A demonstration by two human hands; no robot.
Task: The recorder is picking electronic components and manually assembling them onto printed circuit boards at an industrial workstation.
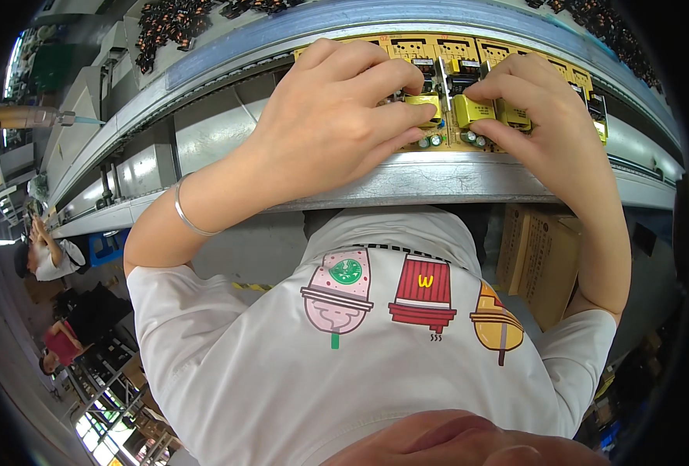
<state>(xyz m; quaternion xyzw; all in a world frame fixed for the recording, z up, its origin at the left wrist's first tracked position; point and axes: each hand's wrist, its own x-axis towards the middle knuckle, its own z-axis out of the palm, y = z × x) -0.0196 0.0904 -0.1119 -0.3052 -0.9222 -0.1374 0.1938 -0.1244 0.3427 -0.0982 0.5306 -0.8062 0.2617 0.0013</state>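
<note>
A panel of tan circuit boards (459,141) lies across the metal rails in front of me, filled with black, yellow and small round parts. My left hand (344,113) reaches over its left part, fingers closed around a yellow box-shaped capacitor (424,101). Between thumb and fingers, my right hand (542,101) grips another yellow box-shaped capacitor (472,111) just right of an upright metal strip. Both capacitors sit at the board's surface; their legs are hidden. One more yellow block (513,116) stands under my right palm, partly covered.
The near metal rail (469,175) runs along my front, with a far rail (228,58) behind the boards. Piles of black parts (172,27) lie beyond it. An amber syringe-like tool (29,117) points in from the left. Cardboard boxes (542,260) stand below right. Other people (57,256) work at left.
</note>
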